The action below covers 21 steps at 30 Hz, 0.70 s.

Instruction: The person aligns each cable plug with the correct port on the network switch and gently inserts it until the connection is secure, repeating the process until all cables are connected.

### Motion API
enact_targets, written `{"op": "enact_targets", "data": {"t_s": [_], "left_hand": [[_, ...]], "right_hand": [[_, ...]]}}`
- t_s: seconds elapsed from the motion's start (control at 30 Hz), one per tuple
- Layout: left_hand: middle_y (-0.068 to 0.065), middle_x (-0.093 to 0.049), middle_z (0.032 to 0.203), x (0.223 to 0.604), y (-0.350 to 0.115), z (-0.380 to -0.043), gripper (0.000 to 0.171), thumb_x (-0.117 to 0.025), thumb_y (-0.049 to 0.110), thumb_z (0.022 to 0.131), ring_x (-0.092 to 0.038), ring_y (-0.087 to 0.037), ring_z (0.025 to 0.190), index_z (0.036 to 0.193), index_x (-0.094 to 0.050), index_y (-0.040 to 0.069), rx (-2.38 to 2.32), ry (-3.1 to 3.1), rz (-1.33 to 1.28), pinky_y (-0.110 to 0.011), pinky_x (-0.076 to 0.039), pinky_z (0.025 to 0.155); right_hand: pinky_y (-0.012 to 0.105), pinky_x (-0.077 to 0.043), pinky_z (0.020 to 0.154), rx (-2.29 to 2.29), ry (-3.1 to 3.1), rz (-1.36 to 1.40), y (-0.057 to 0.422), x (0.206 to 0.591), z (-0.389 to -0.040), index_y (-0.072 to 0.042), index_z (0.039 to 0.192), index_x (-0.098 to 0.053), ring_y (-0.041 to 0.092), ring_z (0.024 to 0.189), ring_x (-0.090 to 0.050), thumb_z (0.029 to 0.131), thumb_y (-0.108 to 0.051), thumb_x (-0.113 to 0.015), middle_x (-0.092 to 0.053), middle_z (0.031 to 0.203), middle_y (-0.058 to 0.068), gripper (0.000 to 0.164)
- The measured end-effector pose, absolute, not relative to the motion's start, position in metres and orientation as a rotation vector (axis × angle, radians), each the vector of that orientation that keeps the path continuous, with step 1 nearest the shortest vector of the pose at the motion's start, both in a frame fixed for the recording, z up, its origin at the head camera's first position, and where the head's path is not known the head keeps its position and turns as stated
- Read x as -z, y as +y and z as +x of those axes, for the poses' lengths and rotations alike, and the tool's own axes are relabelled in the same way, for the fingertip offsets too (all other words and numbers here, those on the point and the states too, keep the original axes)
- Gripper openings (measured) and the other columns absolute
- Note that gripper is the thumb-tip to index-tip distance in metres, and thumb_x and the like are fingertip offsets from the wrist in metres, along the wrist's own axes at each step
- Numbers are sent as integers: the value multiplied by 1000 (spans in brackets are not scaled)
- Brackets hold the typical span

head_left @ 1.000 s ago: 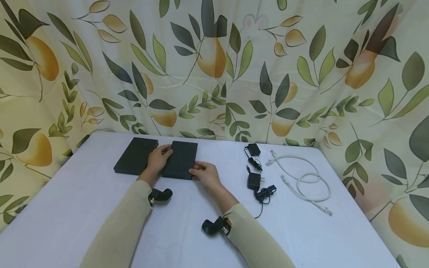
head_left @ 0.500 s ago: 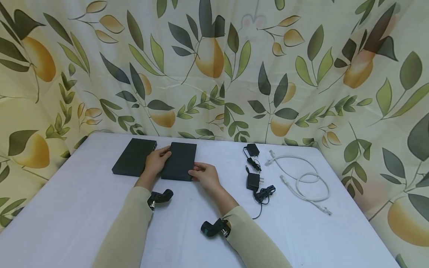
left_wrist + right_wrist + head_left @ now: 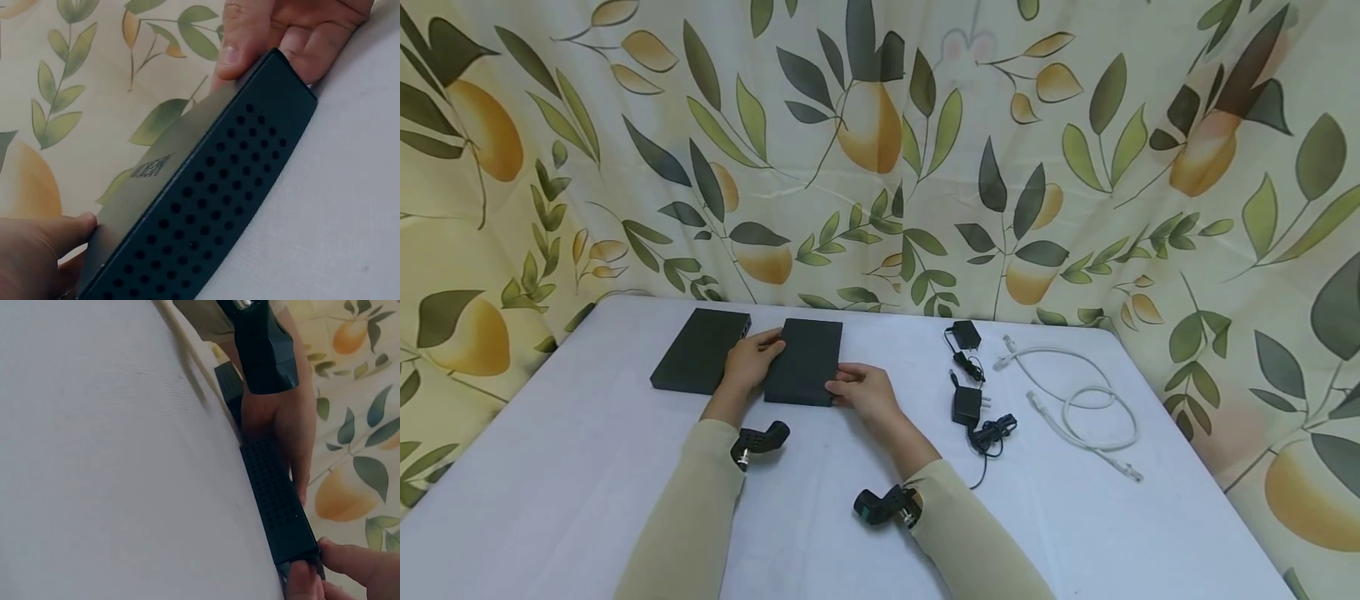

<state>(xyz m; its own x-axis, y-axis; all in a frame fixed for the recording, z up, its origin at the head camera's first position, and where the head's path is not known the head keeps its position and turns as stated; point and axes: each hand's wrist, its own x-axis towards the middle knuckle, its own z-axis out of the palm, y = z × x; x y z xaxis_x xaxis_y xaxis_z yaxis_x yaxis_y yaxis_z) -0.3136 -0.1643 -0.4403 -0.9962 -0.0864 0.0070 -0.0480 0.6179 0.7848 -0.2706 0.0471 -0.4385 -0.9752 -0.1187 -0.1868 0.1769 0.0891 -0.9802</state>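
Observation:
Both hands hold a flat black network switch, its side dotted with rows of round vent holes and its top lettered in the left wrist view. At its left edge my left hand grips it, thumb on top and fingers mostly hidden. The right hand pinches the near right corner, with the thumb on the perforated side in the right wrist view. A second, larger black box lies flat just left of my left hand, small ports showing at its far right corner.
Right of the hands lie two black power adapters with bundled cords. Beyond them, two white network cables lie in loops. The white-covered table meets a leaf-and-fruit patterned curtain at the back.
The held network switch has shifted very slightly to the right along with the right hand. Both hands keep the same hold, and the other things lie where they were.

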Motion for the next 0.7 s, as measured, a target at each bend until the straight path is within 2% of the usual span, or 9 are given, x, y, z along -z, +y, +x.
{"op": "enact_targets", "data": {"t_s": [0.2, 0.47, 0.6, 0.7], "left_hand": [[-15, -57, 140, 442, -161, -316, 45, -56, 26, 101, -52, -32, 130, 143, -52, 10, 1485, -2762, 115, -47, -40, 110], [-17, -57, 139, 439, -149, -316, 44, -58, 20, 100, -59, -30, 122, 142, -52, 8, 1591, -2743, 94, -38, -55, 93], [-17, -56, 139, 441, -143, -317, 44, -58, 18, 101, -61, -30, 116, 143, -51, 9, 1681, -2735, 87, -33, -57, 86], [-17, -56, 140, 443, -138, -318, 45, -57, 17, 101, -61, -29, 116, 144, -50, 9, 1733, -2736, 71, -31, -57, 86]], "right_hand": [[28, -61, 74, 1979, 2130, 66, 54, 433, -268, 7, 127, -60, 11, 80, -66, 86, 5, -70, -61, 99, 8, 42], [29, -61, 74, 1966, 2111, 92, 70, 430, -266, 6, 129, -59, 12, 81, -67, 86, 6, -70, -61, 104, 11, 45], [29, -61, 73, 1951, 2116, 134, 78, 428, -265, 4, 129, -59, 12, 79, -66, 85, 6, -71, -61, 105, 11, 46], [29, -61, 72, 1939, 2123, 159, 84, 427, -263, 3, 130, -60, 12, 79, -66, 85, 6, -71, -61, 104, 11, 46]]}}
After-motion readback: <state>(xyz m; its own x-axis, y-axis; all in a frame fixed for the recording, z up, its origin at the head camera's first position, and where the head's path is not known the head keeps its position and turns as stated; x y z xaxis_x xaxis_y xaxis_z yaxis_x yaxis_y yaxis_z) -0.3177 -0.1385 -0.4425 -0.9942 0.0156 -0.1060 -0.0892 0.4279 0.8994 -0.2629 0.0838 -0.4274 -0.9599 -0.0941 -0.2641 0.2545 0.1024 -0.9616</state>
